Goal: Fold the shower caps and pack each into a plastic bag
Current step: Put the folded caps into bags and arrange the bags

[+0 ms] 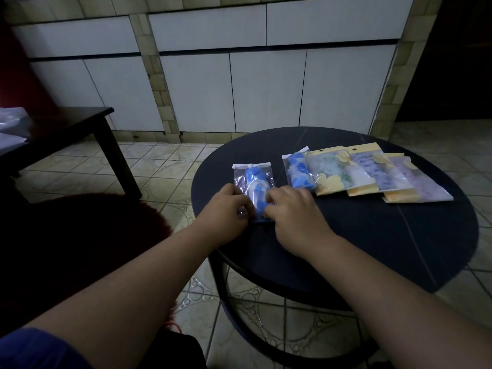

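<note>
Bag [254, 182] on table [372, 235], left of packed row [367, 171].

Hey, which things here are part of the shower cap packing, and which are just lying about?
Job: blue cap in its bag, gripped by left hand and right hand; packed row; round table.
Lying about: dark side table, white pile, red cushion.

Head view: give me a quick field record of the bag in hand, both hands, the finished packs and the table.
bag in hand: clear plastic bag with a folded blue shower cap inside, flat on the round table
left hand: pinches the bag's near left edge
right hand: fingers curled on the bag's near right edge
finished packs: overlapping row to the right of the bag
packs touching bag: no, a gap shows
bag sealed: cannot tell
</note>
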